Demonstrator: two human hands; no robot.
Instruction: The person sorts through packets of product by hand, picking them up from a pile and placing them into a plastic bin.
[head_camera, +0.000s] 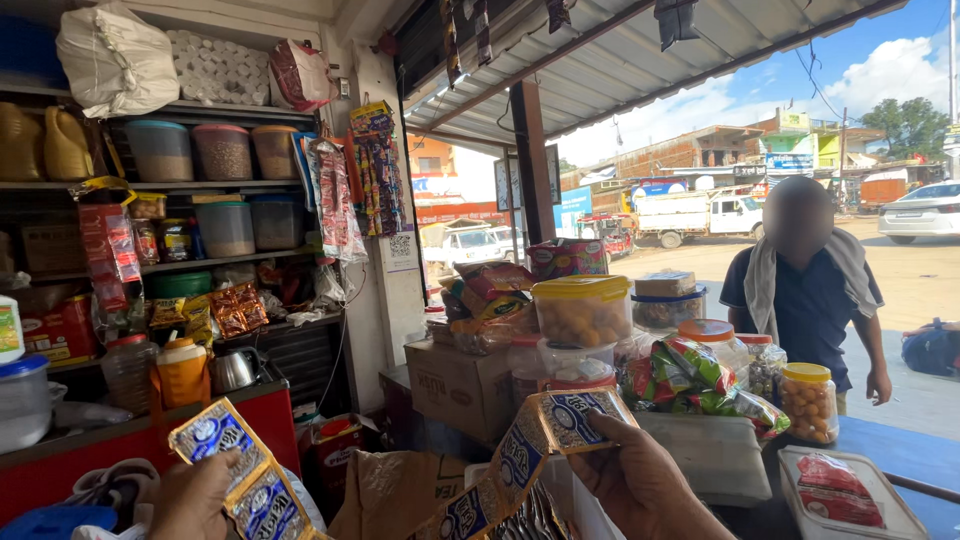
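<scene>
I see the counter (900, 450) crowded with plastic jars (583, 310), open room only along its blue right edge. My right hand (640, 480) and left hand (195, 495) each have their grip clamped on the sachet strip (520, 450), held up above the counter's near edge.
</scene>
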